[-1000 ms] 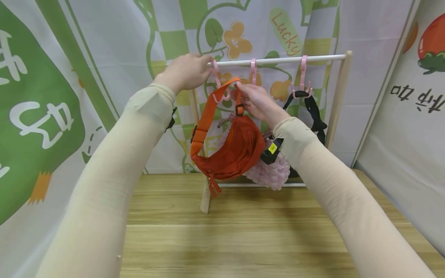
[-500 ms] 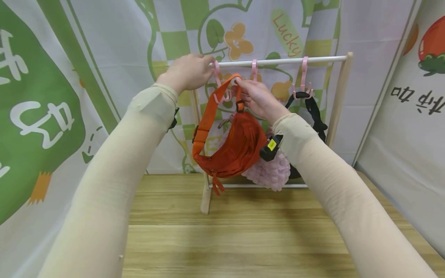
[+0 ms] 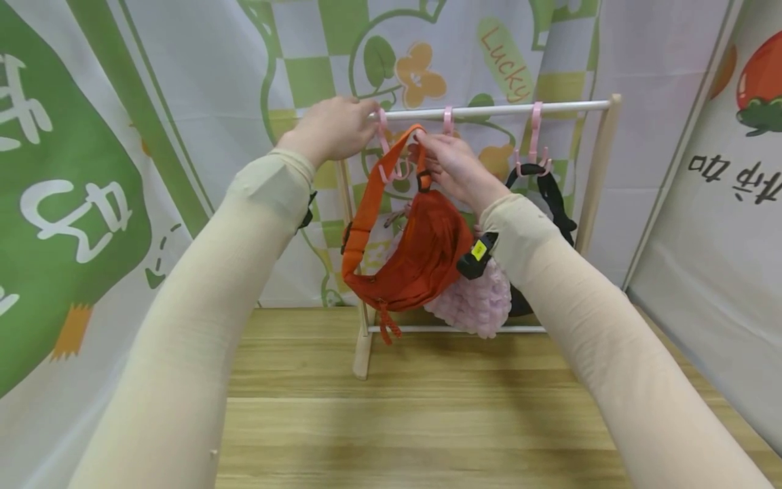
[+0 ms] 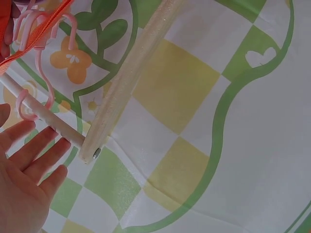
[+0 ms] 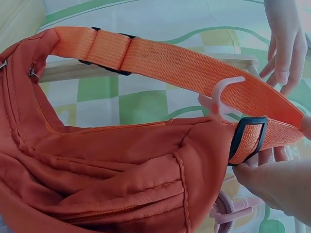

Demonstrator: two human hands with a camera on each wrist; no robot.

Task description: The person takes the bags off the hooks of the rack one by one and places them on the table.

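Pinching its strap point(image 5: 165, 63), the right hand point(image 3: 455, 166) has lifted the orange bag point(image 3: 421, 261) slightly, left hand point(image 3: 334, 129) spread.

I count by my cameras | left hand point(image 3: 334, 129): one | right hand point(image 3: 458, 166): one | orange bag point(image 3: 421, 251): one | pink puffy item point(image 3: 473, 305): one | black strap point(image 3: 554, 197): one | pink hangers point(image 3: 535, 132): three | rack point(image 3: 493, 110): one | wooden table point(image 3: 427, 414): one

The head view, farthest, looked forward and down at the clothes rack point(image 3: 599, 175); the left wrist's faced its rail point(image 4: 57, 123); the right's, close on the orange waist bag point(image 5: 131, 150), shared the strap point(image 5: 170, 61) with both.
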